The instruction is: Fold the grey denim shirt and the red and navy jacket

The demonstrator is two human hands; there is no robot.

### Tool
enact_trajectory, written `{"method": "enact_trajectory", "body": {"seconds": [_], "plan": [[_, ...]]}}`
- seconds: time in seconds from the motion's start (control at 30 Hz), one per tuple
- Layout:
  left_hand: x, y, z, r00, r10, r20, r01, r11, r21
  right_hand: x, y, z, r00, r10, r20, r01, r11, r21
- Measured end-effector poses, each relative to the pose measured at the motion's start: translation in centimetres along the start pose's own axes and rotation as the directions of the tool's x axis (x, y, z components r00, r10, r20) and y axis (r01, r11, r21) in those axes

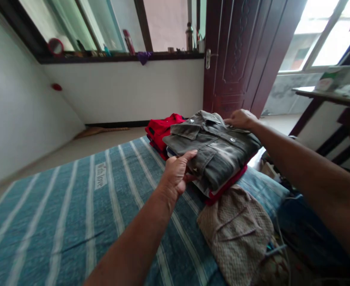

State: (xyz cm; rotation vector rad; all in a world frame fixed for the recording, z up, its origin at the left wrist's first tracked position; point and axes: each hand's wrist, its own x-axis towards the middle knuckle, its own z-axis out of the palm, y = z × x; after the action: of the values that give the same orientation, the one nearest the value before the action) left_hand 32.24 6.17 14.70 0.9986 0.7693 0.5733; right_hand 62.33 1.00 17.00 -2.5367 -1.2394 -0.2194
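Single view from the person's head — facing forward and down, near a folded grey jacket (222,147), across striped bedding (73,206) toward a white wall (139,91).

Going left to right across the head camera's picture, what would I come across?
Round mirror, "With love" patch, red bottle, purple cloth, left hand, door handle, right hand, dark table.
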Motion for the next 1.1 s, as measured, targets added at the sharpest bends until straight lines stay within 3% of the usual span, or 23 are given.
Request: {"method": "enact_trajectory", "body": {"seconds": [0.1, 0.27, 0.4, 0.53, 0.73, 1.1], "plan": [[-0.5, -0.3, 0.1, 1.0, -0.002, 0.027, 0.001, 0.999, 0.046, -1.0, -2.9, -0.2, 0.998, -0.067, -0.013, 0.067, 0.998, 0.013], [0.5, -1.3, 0.1, 0.997, 0.079, -0.01, -0.079, 0.997, 0.028, -2.1, -5.9, 1.0, 0.978, -0.168, 0.12, 0.162, 0.985, 0.06], [0.4, -1.9, 0.1, 0.992, 0.121, -0.03, -0.12, 0.993, 0.013, -2.0, -5.7, 1.3, 0.978, -0.155, 0.136, 0.148, 0.987, 0.059], [-1.4, -2.3, 0.4, 0.994, 0.109, -0.025, -0.108, 0.993, 0.043, -2.0, -5.2, 1.2, 0.982, -0.133, 0.134, 0.125, 0.99, 0.064], [-3.5, -3.3, 1.3, 0.997, 0.016, 0.076, -0.025, 0.993, 0.119, -2.0, -5.2, 1.6, 0.983, -0.13, 0.129, 0.123, 0.99, 0.066], [-3.2, -4.3, 1.9, 0.988, 0.15, 0.029, -0.149, 0.988, -0.039, -2.3, -5.2, 1.7, 0.989, -0.108, 0.104, 0.103, 0.993, 0.054]]}}
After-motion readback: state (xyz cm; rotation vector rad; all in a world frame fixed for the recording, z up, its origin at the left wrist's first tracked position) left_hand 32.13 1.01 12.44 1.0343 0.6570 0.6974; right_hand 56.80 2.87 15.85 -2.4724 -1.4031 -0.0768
